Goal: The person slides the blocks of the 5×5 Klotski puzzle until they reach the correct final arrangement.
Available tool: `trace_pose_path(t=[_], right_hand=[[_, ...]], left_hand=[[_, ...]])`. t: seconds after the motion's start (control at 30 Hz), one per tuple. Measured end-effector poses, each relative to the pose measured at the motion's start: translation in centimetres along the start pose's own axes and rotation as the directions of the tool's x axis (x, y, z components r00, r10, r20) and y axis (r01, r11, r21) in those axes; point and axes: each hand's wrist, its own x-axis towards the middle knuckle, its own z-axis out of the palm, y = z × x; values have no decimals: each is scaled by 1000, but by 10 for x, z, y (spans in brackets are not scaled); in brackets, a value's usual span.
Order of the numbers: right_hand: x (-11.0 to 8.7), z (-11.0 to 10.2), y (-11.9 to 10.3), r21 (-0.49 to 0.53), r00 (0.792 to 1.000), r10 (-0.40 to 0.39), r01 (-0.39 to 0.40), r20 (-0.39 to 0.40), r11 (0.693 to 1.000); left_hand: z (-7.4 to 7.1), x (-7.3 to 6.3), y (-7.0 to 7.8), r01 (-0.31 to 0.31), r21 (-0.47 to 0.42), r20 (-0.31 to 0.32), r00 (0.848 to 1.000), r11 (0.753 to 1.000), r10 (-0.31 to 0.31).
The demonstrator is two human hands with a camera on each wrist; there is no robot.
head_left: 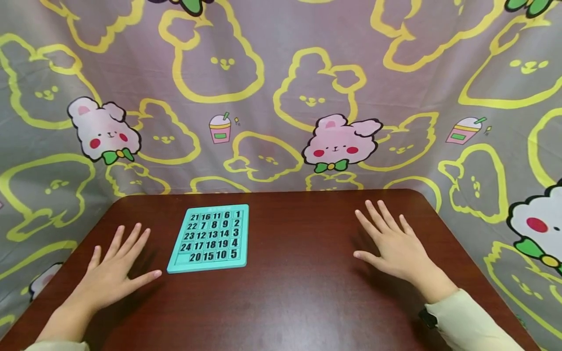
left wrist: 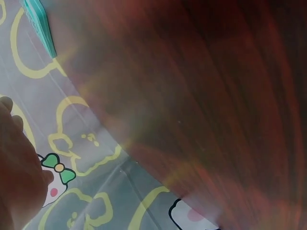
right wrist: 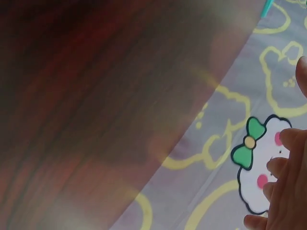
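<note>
A turquoise sliding number puzzle (head_left: 212,239) lies flat on the left half of the table. Its numbered tiles fill the frame except for a gap at the lower left corner. My left hand (head_left: 110,273), fingers spread, is just left of the puzzle, with the thumb pointing toward its lower left corner. On the far right, my right hand (head_left: 395,246) is spread too, well apart from the puzzle. Neither hand holds anything. Both wrist views show part of a hand at the edge, and a turquoise corner of the puzzle (left wrist: 42,28) appears in the left one.
The dark brown wooden table (head_left: 298,292) has rounded back corners. Behind it and at both sides hangs a grey curtain (head_left: 263,165) printed with yellow outlines and white rabbits. A black band (head_left: 428,318) shows at the right sleeve's cuff.
</note>
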Motion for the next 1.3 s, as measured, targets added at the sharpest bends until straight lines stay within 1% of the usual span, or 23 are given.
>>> trace_pose_path(t=[0.17, 0.27, 0.33, 0.57, 0.7, 0.9, 1.03, 1.3], right_hand=[[16, 4, -13, 25, 999, -23, 22, 30, 999], [25, 7, -21, 48, 998, -39, 37, 40, 998], [31, 9, -27, 57, 998, -53, 50, 43, 997], [51, 14, -50, 105, 994, -101, 96, 40, 990], [62, 16, -63, 133, 990, -128, 120, 57, 984], [76, 19, -80, 149, 984, -174, 165, 44, 975], [85, 23, -91, 168, 979, -190, 176, 70, 970], [101, 31, -110, 216, 969, -204, 172, 136, 961]], left_hand=[[2, 5, -3, 32, -43, 43, 999, 999, -31], [3, 8, -1, 53, -65, 71, 996, 996, -48], [3, 10, 0, 56, -72, 76, 996, 996, -51], [2, 18, 0, 32, -88, 63, 998, 996, -26], [3, 24, 0, 34, -103, 81, 996, 994, -26], [0, 38, 2, 41, -117, 117, 993, 992, -27], [-2, 45, 3, 37, -117, 126, 992, 992, -22], [3, 54, 9, 18, -133, 167, 986, 991, 4]])
